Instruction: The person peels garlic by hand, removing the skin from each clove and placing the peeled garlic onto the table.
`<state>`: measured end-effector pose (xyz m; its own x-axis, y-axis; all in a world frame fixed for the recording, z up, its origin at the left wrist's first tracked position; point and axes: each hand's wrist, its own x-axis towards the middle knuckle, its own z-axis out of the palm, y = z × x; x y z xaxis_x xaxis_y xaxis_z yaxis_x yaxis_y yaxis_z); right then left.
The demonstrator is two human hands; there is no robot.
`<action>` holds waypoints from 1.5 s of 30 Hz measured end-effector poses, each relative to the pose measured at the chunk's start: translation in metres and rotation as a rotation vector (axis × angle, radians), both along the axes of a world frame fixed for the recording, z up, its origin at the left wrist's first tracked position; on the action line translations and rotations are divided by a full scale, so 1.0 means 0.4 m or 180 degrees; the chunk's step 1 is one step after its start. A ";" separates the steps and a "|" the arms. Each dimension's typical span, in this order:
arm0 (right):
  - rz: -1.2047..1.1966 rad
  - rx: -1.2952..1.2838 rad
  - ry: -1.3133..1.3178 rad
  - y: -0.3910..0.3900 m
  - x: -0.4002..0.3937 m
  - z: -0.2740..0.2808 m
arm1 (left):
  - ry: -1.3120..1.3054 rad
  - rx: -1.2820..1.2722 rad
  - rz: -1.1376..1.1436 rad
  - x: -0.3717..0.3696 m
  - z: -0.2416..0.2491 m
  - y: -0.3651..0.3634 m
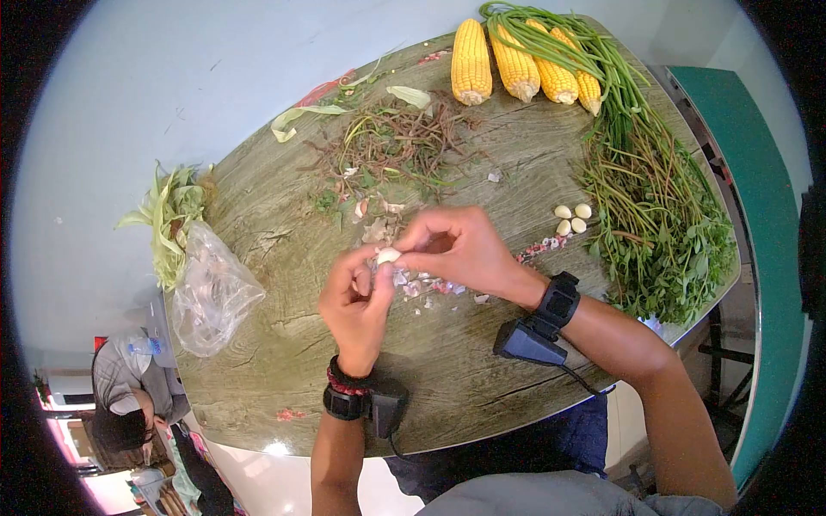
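A pale garlic clove (389,255) is pinched between the fingertips of both hands above the middle of the wooden table. My left hand (357,292) grips it from the left with thumb and fingers closed. From the right, my right hand (460,249) has its thumb and index finger closed at the same clove. Papery white and purplish garlic skins (422,284) lie scattered under and behind the hands. Several peeled garlic cloves (572,219) sit grouped to the right.
On the table (284,370), a heap of brown stems and roots (396,142) lies beyond the hands. Several corn cobs (471,64) and long green beans (615,103) are at the back right, leafy greens (662,232) at right. A plastic bag (211,288) and corn husks (176,211) are left. Another person (129,387) is lower left.
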<state>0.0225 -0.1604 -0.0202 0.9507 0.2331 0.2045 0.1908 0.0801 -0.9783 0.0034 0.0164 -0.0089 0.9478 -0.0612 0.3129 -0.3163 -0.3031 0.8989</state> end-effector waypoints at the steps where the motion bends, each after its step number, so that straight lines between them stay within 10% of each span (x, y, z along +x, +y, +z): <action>1: 0.0006 0.0012 -0.0041 -0.001 0.000 -0.002 | 0.0034 -0.0114 0.0069 -0.001 -0.002 -0.001; 13: -0.0778 0.0366 -0.0047 0.013 0.006 0.003 | -0.0161 -0.0069 0.0239 0.002 0.001 0.001; 45: 0.0733 0.1089 0.0657 0.001 0.015 -0.010 | -0.0671 0.0208 0.0232 0.005 0.006 0.007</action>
